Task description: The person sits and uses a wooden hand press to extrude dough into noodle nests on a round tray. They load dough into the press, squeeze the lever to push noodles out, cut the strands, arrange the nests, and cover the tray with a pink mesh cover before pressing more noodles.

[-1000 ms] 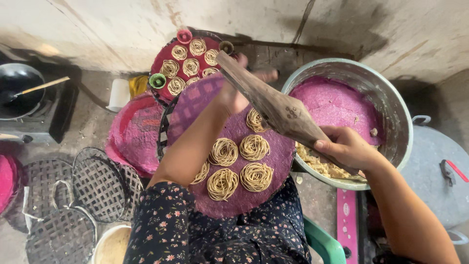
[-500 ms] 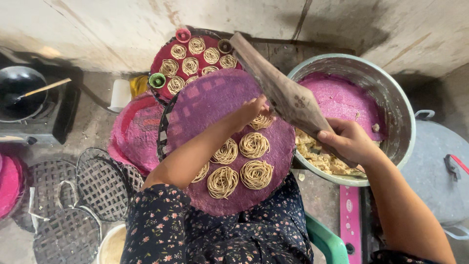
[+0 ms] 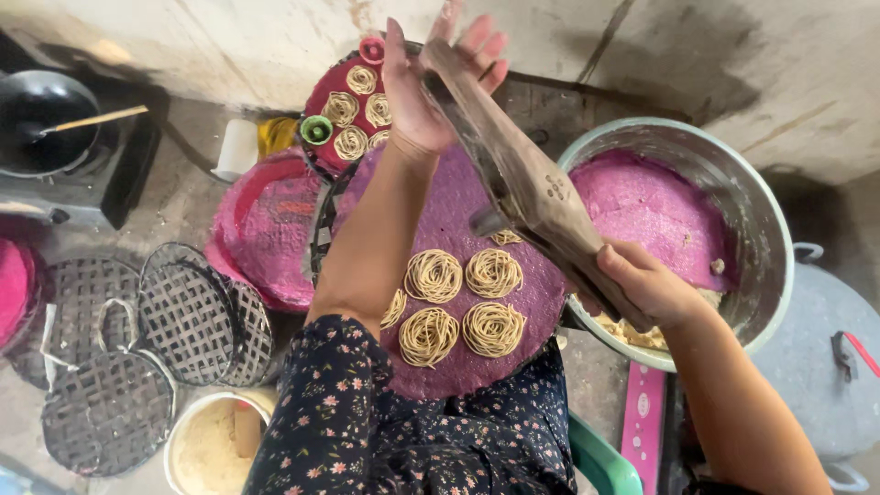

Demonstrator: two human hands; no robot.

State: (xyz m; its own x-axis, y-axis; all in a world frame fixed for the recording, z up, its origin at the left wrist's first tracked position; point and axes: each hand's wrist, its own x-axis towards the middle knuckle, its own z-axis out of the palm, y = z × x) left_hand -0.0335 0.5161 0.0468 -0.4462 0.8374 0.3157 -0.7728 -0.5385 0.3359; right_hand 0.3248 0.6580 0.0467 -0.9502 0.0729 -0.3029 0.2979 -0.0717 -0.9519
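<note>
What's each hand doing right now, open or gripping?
Left hand: open, fingers spread, palm against the top end of the wooden press.
Right hand: closed around the lower end of the wooden press.

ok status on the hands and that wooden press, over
Left hand open against the wooden press top. Right hand gripping its lower end. Noodle coils on purple mat below, nothing blocking.
</note>
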